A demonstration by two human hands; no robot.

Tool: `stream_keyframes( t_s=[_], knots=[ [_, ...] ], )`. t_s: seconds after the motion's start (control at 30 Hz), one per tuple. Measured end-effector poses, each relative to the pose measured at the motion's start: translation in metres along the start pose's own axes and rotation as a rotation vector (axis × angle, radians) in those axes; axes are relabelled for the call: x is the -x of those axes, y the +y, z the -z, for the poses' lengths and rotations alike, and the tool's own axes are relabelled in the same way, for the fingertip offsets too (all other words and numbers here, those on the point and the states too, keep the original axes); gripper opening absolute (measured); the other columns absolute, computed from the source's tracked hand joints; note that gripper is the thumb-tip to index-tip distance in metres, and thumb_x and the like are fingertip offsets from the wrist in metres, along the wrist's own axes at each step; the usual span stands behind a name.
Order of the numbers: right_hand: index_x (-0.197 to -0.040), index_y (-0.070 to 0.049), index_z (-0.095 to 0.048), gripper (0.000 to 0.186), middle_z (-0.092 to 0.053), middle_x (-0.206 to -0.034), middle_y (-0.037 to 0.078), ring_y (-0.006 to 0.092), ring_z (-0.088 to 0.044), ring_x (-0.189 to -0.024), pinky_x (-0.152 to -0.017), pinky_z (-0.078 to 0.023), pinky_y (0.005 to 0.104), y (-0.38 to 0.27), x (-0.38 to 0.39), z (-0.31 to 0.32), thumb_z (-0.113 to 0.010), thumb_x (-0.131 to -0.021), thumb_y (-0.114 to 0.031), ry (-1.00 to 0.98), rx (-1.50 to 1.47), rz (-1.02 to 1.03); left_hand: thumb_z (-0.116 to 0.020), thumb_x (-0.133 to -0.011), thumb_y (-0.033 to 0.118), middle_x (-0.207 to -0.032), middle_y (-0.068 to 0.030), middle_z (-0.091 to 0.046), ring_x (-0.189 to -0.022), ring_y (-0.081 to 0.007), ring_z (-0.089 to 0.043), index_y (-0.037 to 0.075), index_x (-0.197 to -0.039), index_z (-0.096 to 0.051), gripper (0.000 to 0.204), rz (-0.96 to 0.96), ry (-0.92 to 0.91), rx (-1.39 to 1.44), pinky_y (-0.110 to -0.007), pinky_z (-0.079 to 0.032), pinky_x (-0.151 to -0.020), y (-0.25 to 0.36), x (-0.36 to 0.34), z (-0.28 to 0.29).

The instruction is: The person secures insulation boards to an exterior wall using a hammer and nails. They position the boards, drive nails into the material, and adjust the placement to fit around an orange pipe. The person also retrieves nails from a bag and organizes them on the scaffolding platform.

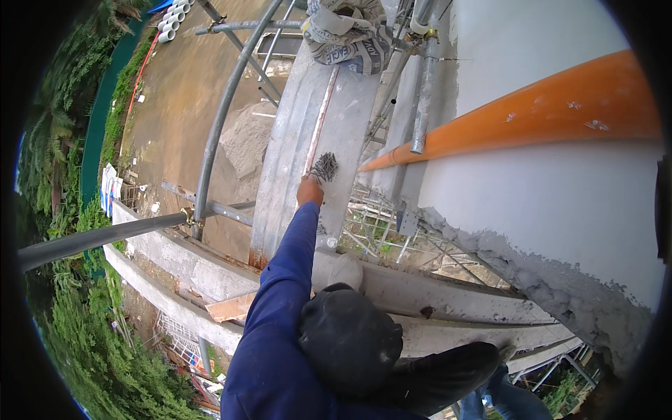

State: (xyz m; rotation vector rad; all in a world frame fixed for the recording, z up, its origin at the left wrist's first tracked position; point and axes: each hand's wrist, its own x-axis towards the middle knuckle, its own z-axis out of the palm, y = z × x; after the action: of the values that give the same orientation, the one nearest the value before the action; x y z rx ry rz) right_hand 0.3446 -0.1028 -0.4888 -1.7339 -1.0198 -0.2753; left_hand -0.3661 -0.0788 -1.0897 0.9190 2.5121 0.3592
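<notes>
My left hand (309, 190), at the end of a long blue sleeve (287, 259), reaches forward to the grey metal plank (283, 164). Its fingers look closed, but what they hold, if anything, is hidden. Just beyond the fingers lies a small pile of dark nail-like pieces (325, 166). A thin pale, reddish strip (324, 115) runs along the planks up to this hand. No part of my right hand shows. Close to the sleeve is a dark rounded shape (350, 336); whether it is a knee or a cap, I cannot tell.
A crumpled printed sack (350, 38) sits at the plank's far end. Scaffold tubes (227, 105) stand on the left. An orange pipe (525, 105) slopes along the white wall (560, 203) at right. Concrete ledges (462, 297) cross below; the ground lies far beneath.
</notes>
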Motion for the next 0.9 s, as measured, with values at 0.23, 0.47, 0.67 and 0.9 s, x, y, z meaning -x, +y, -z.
stream_keyframes(
  t_s=[0.23, 0.47, 0.67, 0.9],
  knots=[
    [-0.129, 0.000, -0.053, 0.055, -0.062, -0.109, 0.010, 0.0216, -0.061, -0.092, -0.083, -0.049, 0.0390, 0.001, 0.003, 0.001, -0.065, -0.093, -0.040, 0.046, -0.128, 0.023, -0.064, -0.084, 0.021, -0.084, -0.0222, -0.070, -0.082, -0.0395, -0.069, 0.004, -0.086, -0.074, 0.020, 0.022, 0.061, 0.212, -0.047, -0.053, -0.078, 0.010, 0.036, 0.032],
    [-0.131, 0.000, -0.050, 0.057, -0.060, -0.113, 0.010, 0.0224, -0.061, -0.097, -0.086, -0.049, 0.0404, -0.059, -0.030, -0.020, -0.065, -0.094, -0.040, 0.062, -0.490, 0.265, -0.069, -0.081, 0.016, -0.087, -0.0253, -0.069, -0.089, -0.0395, -0.068, -0.003, -0.118, -0.057, 0.043, -0.117, -0.389, 0.244, -0.048, -0.053, -0.080, 0.101, 0.100, 0.126],
    [-0.117, 0.003, -0.055, 0.054, -0.061, -0.106, 0.011, 0.0214, -0.060, -0.097, -0.086, -0.047, 0.0375, -0.123, -0.033, -0.059, -0.065, -0.094, -0.045, 0.009, -0.174, 0.214, -0.067, -0.081, 0.016, -0.087, -0.0218, -0.071, -0.074, -0.0331, -0.071, -0.001, -0.111, -0.058, 0.036, -0.416, -0.232, 0.206, -0.044, -0.056, -0.061, 0.121, 0.057, 0.189],
    [-0.111, 0.008, -0.060, 0.023, -0.067, -0.084, 0.017, 0.0198, -0.066, -0.072, -0.063, -0.050, 0.0353, -0.177, -0.033, -0.029, -0.062, -0.091, -0.004, -0.167, -0.613, 0.240, -0.054, -0.089, 0.003, -0.104, -0.0200, -0.068, -0.074, -0.0275, -0.072, -0.010, -0.125, -0.050, 0.039, -0.466, -0.579, 1.073, -0.031, -0.057, -0.060, 0.287, 0.130, 0.399]
  ],
)
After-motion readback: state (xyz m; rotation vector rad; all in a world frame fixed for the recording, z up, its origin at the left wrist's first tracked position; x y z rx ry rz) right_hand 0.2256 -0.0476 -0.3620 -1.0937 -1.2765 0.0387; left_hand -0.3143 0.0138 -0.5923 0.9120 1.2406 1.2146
